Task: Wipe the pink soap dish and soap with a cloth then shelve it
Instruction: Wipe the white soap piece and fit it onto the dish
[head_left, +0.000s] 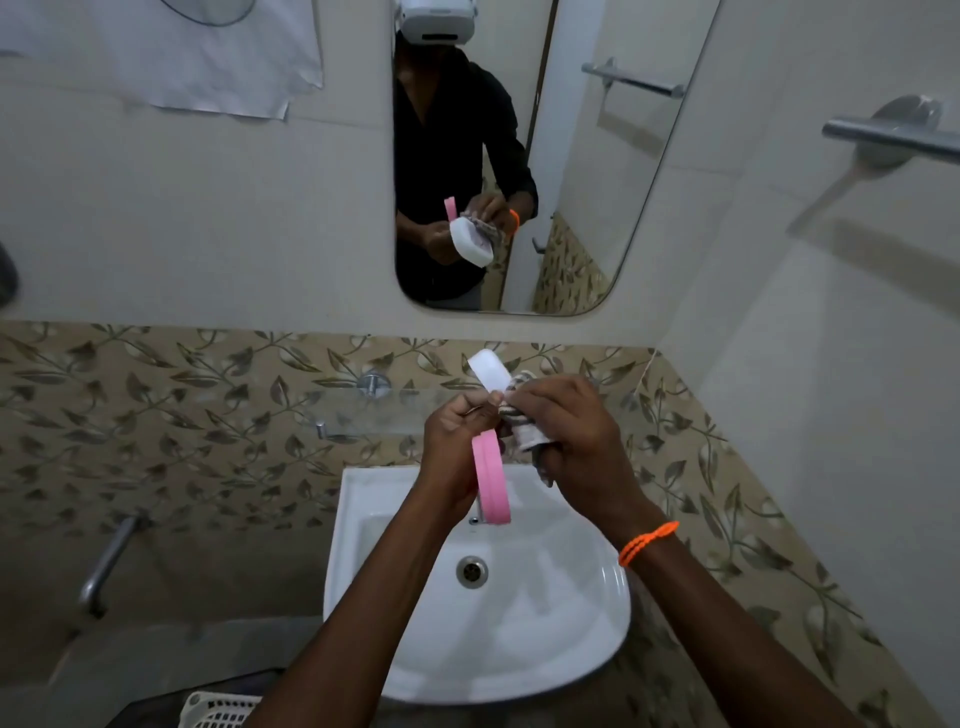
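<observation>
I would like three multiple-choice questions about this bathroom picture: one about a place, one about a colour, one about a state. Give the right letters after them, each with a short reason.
1. Where are the hands working?
A. above the white sink
B. over a bathtub
C. beside a stove

2. What colour is the band on the right wrist?
A. green
B. orange
C. black

3. What does the right hand hold?
A. nothing
B. a toothbrush
C. a cloth

Answers:
1 A: both the left hand and right hand are over the sink.
2 B: the wrist band is orange.
3 C: its fingers grip the cloth against the white soap; the left hand holds the pink soap dish.
</observation>
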